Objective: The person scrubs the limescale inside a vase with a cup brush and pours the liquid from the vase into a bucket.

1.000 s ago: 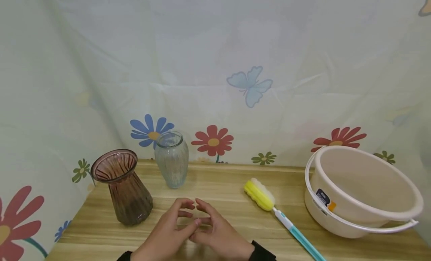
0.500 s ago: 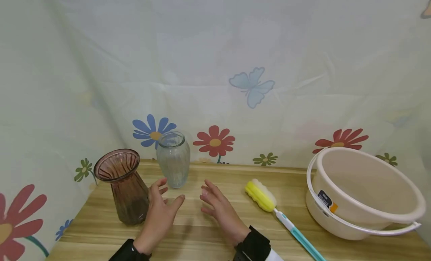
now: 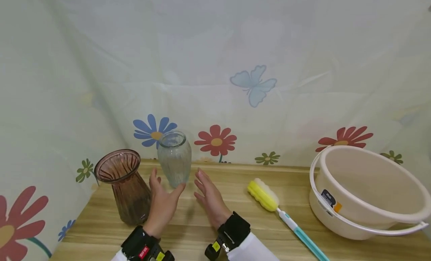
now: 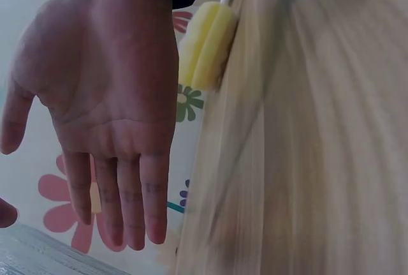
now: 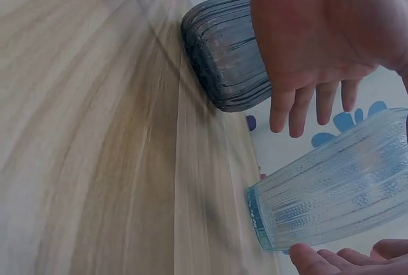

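A clear ribbed glass vase [image 3: 174, 160] stands upright near the back edge of the table. My left hand [image 3: 164, 205] is in front of it on the left, thumb spread from the fingers. On the other side, my right hand [image 3: 212, 199] has its fingers extended toward the vase's base. The palms face each other, and neither hand grips anything. In the right wrist view, fingertips of the right hand [image 5: 344, 259] lie close to the clear vase [image 5: 338, 185]; contact cannot be told. A purple-brown flared vase [image 3: 131, 195] stands just left of the left hand.
To the right lies a bottle brush with a yellow sponge head [image 3: 263, 194] and a turquoise handle [image 3: 309, 242]. A cream bucket [image 3: 350, 225] with a white carrying handle stands at the far right. A flower-printed curtain [image 3: 289, 40] hangs behind the wooden table [image 3: 232, 178].
My hands, fingers close together a second ago, have parted and moved forward to either side of the clear vase. The vases, brush and bucket have stayed in place.
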### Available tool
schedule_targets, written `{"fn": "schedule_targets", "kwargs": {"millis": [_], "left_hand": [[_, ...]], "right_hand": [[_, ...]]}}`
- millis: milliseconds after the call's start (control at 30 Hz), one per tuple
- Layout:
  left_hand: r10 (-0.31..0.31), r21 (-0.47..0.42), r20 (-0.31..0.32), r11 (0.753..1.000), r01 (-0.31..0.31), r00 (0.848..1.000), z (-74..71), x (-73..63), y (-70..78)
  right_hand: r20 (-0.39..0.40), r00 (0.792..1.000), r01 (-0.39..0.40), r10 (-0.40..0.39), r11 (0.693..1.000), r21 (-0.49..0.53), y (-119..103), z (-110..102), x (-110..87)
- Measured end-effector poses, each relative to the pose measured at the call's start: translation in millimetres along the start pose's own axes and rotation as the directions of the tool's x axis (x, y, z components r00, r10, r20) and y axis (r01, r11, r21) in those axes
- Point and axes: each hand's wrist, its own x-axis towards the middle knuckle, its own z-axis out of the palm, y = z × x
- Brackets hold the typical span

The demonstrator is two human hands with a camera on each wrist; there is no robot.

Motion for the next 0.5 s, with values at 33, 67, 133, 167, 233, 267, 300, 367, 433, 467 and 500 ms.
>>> {"fn": "schedule_targets", "kwargs": {"millis": [33, 67, 133, 167, 233, 267, 300, 367, 433, 467, 500], "left_hand": [[-0.002, -0.007, -0.006, 1.000, 0.002, 1.000, 0.4, 2.3, -0.4], [-0.004, -0.014, -0.013, 1.000, 0.004, 1.000, 0.6, 4.4, -0.7], [-0.011, -0.027, -0.026, 1.000, 0.010, 1.000, 1.3, 8.7, -1.3], [-0.011, -0.037, -0.031, 0.999, 0.010, 0.999, 1.9, 10.9, -1.6], [-0.008, -0.052, -0.040, 0.999, 0.006, 0.999, 3.8, 15.3, -2.4], [-0.008, -0.058, -0.043, 0.998, 0.006, 0.999, 4.9, 17.4, -2.6], [-0.007, -0.064, -0.046, 0.998, 0.004, 0.999, 6.1, 19.4, -3.0], [-0.002, -0.075, -0.051, 0.997, -0.001, 0.999, 8.6, 23.2, -4.2], [-0.006, -0.084, -0.052, 0.996, 0.002, 0.999, 10.2, 26.2, -5.5], [-0.009, -0.087, -0.053, 0.996, 0.004, 0.999, 10.8, 27.4, -6.3], [-0.008, -0.089, -0.054, 0.996, 0.003, 0.999, 11.4, 28.8, -7.1]], "right_hand": [[-0.001, 1.000, 0.003, -0.003, 1.000, 0.002, 1, 1, 2.0], [-0.003, 1.000, 0.005, -0.005, 1.000, 0.004, 2, 2, 4.1], [-0.002, 1.000, 0.007, -0.007, 1.000, 0.004, 5, 3, 8.2], [-0.001, 1.000, 0.007, -0.007, 1.000, 0.003, 7, 3, 10.1], [0.000, 1.000, 0.011, -0.011, 1.000, 0.004, 9, 3, 13.8], [0.001, 1.000, 0.012, -0.012, 1.000, 0.006, 10, 3, 15.6], [0.005, 1.000, 0.015, -0.015, 1.000, 0.007, 12, 2, 16.9], [0.011, 1.000, 0.018, -0.018, 1.000, 0.006, 13, 2, 18.8], [0.016, 1.000, 0.013, -0.013, 1.000, 0.007, 15, 2, 20.3], [0.021, 1.000, 0.010, -0.010, 1.000, 0.006, 16, 2, 21.1], [0.028, 1.000, 0.008, -0.008, 1.000, 0.004, 17, 2, 21.7]]}}
